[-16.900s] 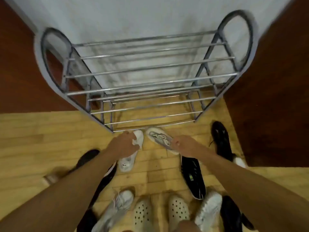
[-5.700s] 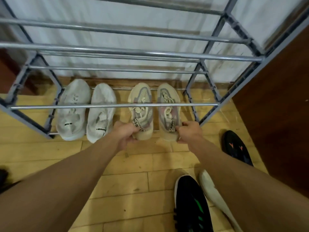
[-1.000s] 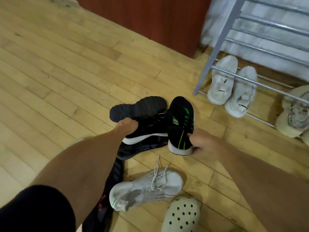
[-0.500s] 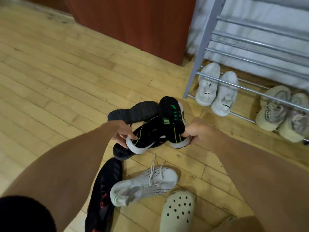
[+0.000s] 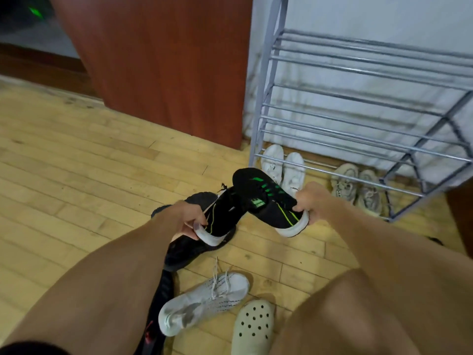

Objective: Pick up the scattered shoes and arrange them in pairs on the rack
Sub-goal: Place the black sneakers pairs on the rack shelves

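My left hand (image 5: pixel 188 219) grips the heel of a black sneaker with a green stripe (image 5: pixel 222 213). A matching black and green sneaker (image 5: pixel 266 198) is held at its heel by my right hand (image 5: pixel 311 201). Both shoes hang above the floor, toes pointing away, just left of the metal shoe rack (image 5: pixel 358 149). On the rack's bottom shelf stand a white pair (image 5: pixel 284 167) and a beige pair (image 5: pixel 358 185). Another black shoe (image 5: pixel 189 249) lies on the floor under my left hand.
A white knit sneaker (image 5: pixel 204 301) and a pale perforated clog (image 5: pixel 253 326) lie on the wooden floor near me. A black shoe with red marks (image 5: pixel 156 326) lies beside my left arm. A red-brown panel (image 5: pixel 163 62) stands left of the rack.
Both hands have lifted the two black and green sneakers higher and spread them apart. My view has swung right and up, bringing more of the rack into sight.
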### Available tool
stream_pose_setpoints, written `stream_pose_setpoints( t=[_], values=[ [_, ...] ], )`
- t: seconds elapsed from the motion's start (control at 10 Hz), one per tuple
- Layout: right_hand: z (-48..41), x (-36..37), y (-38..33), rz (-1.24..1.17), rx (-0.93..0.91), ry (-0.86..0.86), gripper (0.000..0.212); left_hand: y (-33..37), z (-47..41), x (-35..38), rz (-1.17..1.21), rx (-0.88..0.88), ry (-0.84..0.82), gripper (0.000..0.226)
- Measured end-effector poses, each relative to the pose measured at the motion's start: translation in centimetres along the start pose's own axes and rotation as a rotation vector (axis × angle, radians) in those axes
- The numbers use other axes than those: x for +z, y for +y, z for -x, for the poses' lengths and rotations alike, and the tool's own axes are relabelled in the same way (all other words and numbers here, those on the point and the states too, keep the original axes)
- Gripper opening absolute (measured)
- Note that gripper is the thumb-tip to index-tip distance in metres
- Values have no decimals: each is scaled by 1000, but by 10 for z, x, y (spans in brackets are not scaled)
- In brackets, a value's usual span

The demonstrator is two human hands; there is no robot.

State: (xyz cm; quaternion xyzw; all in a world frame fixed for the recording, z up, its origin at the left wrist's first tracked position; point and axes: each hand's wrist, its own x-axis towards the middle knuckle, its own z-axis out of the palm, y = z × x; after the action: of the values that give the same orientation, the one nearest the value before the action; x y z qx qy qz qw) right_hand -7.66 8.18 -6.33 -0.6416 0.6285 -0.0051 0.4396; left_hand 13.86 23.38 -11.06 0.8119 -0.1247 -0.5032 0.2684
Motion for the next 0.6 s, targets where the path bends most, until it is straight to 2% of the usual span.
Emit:
stream_pose_setpoints(
  t=[0.1, 0.2, 0.3, 0.4, 0.6],
  values=[
    [6, -41, 18, 188, -13, -5, 31, 19, 25, 6, 55, 87, -10, 7],
    [32, -69, 25, -256, 87, 37, 12, 43, 43, 16, 83, 160, -48, 5],
    [31, -84, 41, -302, 69, 8, 14, 65, 49, 34, 111, 209, -69, 5],
    [24, -91, 55, -429, 87, 60, 11, 84, 47, 58, 153, 253, -103, 8],
    [-29, -93, 64, -539, 89, 86, 12, 123, 7, 100, 257, 265, -97, 11]
  ],
)
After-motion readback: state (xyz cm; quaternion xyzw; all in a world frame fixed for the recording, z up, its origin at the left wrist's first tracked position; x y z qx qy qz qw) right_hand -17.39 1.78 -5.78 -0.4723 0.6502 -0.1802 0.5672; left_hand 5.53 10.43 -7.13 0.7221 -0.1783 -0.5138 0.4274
